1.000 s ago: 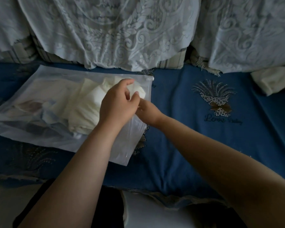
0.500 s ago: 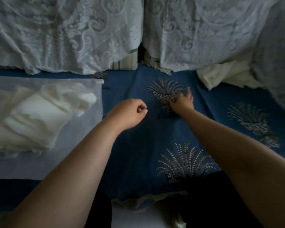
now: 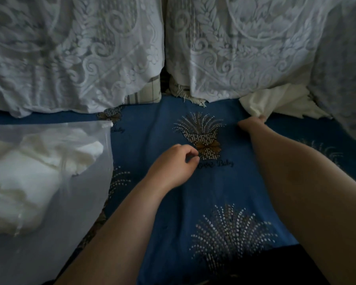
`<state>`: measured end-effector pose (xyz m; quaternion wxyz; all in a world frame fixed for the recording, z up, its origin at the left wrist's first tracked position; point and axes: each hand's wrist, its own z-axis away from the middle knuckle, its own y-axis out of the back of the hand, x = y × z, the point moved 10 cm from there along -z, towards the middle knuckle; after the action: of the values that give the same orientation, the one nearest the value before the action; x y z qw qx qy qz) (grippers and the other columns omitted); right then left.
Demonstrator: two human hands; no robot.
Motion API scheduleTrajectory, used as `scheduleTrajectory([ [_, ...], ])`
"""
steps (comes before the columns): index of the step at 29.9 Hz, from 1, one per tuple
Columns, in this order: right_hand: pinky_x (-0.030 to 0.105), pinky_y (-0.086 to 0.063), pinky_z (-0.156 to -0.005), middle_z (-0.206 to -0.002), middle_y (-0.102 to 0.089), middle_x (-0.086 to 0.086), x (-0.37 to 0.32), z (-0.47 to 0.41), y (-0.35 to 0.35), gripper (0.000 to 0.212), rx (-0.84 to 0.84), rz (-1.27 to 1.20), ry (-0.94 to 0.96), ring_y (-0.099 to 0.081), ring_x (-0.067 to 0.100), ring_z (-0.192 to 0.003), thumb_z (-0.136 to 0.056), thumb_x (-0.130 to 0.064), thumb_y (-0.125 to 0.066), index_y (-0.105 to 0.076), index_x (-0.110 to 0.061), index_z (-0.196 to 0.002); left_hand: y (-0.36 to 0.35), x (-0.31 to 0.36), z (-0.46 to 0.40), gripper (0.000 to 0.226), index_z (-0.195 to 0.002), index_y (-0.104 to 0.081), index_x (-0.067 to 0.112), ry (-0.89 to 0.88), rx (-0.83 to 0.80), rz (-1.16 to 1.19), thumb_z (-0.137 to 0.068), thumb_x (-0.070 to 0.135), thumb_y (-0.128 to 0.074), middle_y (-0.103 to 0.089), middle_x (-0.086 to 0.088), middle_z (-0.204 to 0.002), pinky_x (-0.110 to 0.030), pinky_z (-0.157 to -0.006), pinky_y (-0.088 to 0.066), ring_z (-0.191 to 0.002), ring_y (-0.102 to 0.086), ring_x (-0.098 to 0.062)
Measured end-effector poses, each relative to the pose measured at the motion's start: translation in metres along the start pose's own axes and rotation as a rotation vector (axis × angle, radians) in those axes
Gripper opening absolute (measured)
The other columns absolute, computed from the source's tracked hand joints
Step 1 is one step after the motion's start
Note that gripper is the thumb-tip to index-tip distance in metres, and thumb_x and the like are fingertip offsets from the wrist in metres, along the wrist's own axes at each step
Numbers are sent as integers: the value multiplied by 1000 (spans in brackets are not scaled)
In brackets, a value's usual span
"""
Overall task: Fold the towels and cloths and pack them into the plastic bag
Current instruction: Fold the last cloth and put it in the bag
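Towels, folded and cream-white, lie inside the clear plastic bag at the left, flat on the blue bedspread; the bag's open edge faces the middle of the bed. One loose white cloth sits crumpled at the far right, against the foot of the lace covers that drape the cushions behind.

The right hand reaches out to that cloth, and its grip closes on the near edge: the fingertips disappear into the fabric, pinching it, though the exact fingers cannot be told from this angle. The left hand hovers low over the bedspread, between the bag and the right arm, clear of both. Its fingers are loosely curled, thumb near the forefinger, with nothing held. Just beyond it lies an embroidered basket motif with the words "Love Baby" stitched beneath. Another dotted spray pattern shows nearer, between the two forearms.
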<state>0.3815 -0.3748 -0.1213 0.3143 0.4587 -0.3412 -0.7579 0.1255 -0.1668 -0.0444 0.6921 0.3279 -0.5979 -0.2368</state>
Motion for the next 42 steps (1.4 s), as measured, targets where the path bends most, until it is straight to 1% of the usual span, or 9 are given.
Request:
scheduleTrajectory([
  [7,32,-42,-69,-114,-60,14,-20,71,19,30,263,75,455,-59,31,-95,-92,-26,-46,-66,-6,-104,9,-6,2,26,-117,-59,27,38,87,23,-93,35,-52,-60,7,-112,-34,-86,-51,-100,-59,-12],
  [16,31,-44,-66,-85,-60,8,-41,281,41,16,-136,-303,939,-54,15,-74,-88,-11,-51,-52,-24,-97,15,25,31,89,-148,-21,33,-144,18,71,-77,41,-73,-34,-4,-149,-29,-111,-29,-137,-35,-17],
  [18,35,-48,-75,-96,-62,8,-33,314,42,27,-332,-424,947,-57,19,-86,-81,-5,-53,-50,-29,-95,18,42,43,74,-139,-43,27,-253,9,95,-74,31,-78,-48,2,-135,-26,-106,-35,-124,-45,-7],
  [21,28,-47,-75,-94,-60,-1,-23,339,57,34,-431,-554,916,-57,13,-87,-68,-6,-48,-54,-29,-93,16,54,71,16,-84,-66,22,-274,-91,130,-75,19,-78,-63,6,-90,-25,-76,-44,-81,-54,2],
  [25,15,-49,-66,-88,-62,-4,-9,352,102,37,-293,-616,887,-60,-3,-72,-84,9,-43,-57,-23,-94,16,48,99,22,-69,-56,19,-220,-157,130,-79,30,-72,-70,2,-79,-33,-75,-49,-73,-61,-9],
  [29,25,-53,-77,-91,-64,-7,-1,378,120,27,-231,-593,929,-63,6,-81,-89,-8,-58,-56,-30,-105,15,62,132,7,-87,-60,25,-236,-186,470,-88,30,-65,-70,3,-101,-33,-92,-50,-99,-65,-11],
  [33,17,-53,-78,-98,-64,-10,5,423,83,37,-246,-255,1083,-63,2,-89,-85,-25,-66,-52,-30,-119,-12,77,161,61,-125,-55,16,-106,-364,1127,-85,54,-30,-63,-4,-126,-36,-103,-45,-121,-57,-19],
  [37,24,-54,-73,-96,-65,-2,44,414,29,22,-451,-458,859,-63,9,-82,-89,-24,-63,-56,-24,-110,-17,20,160,39,-120,-63,4,197,-100,1072,-94,31,-52,-70,-12,-112,-37,-95,-49,-108,-65,-26],
  [42,21,-41,-72,-112,-58,-2,115,331,13,35,-77,-299,515,-58,13,-94,-89,-24,-61,-55,-12,-121,29,-28,176,14,-92,-63,10,334,451,936,-92,22,-56,-63,-3,-87,-30,-68,-46,-78,-59,-16],
])
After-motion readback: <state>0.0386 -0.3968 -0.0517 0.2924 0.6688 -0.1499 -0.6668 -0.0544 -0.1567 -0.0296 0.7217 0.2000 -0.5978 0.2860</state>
